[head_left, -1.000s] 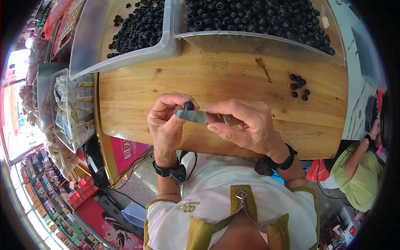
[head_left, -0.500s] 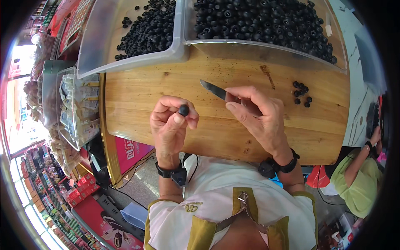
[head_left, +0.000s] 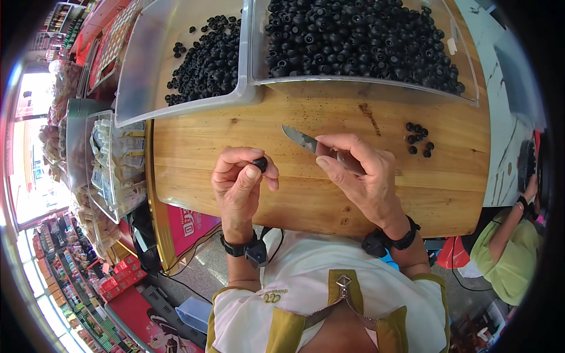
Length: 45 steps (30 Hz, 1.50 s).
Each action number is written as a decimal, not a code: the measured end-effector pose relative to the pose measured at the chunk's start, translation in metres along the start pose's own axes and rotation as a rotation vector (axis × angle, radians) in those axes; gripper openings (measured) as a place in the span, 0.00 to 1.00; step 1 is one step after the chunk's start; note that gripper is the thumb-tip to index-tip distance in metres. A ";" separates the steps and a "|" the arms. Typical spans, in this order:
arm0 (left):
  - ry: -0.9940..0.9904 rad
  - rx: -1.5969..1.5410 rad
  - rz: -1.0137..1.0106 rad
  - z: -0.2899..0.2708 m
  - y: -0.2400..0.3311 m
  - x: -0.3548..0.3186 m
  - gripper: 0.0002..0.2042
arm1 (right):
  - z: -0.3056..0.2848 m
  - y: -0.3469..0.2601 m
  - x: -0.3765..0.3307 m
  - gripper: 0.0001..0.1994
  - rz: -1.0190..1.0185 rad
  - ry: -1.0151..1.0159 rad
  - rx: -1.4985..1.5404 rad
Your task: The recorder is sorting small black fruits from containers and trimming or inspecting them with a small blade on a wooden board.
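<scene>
Between the thumb and fingers of my left hand (head_left: 236, 191) is a small round black piece (head_left: 261, 163), apparently rubber or plastic. My right hand (head_left: 369, 182) grips a small knife (head_left: 299, 139); its blade points left, toward the far side of my left hand. A gap separates the blade from the black piece. To the right of the knife, several similar loose pieces (head_left: 418, 136) lie in a cluster on the wooden table (head_left: 306, 203).
Beyond my hands stand two translucent bins: the left bin (head_left: 176, 113) holds smaller black pieces, the right bin (head_left: 365, 81) larger cup-like ones. Clear boxes of packets (head_left: 120, 159) flank the table's left edge. At the right, another person's light green sleeve (head_left: 512, 253) shows.
The black piece has turned in my left fingers. My view has tilted slightly, so the bins appear lower. The knife stays in my right hand, its blade still apart from the piece.
</scene>
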<state>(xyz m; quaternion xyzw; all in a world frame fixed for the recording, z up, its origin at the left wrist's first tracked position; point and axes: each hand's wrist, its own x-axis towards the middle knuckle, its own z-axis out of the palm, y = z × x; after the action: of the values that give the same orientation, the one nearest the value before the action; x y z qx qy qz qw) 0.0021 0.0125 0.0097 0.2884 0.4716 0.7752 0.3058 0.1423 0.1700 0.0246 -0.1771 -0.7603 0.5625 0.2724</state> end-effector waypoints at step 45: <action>-0.042 -0.126 -0.062 0.000 0.015 0.003 0.13 | -0.001 0.006 0.001 0.13 -0.049 0.030 -0.122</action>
<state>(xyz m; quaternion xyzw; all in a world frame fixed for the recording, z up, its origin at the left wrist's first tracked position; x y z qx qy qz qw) -0.0032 0.0093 0.0233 0.2699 0.4240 0.7873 0.3571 0.1419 0.1737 0.0196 -0.1829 -0.7932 0.5054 0.2863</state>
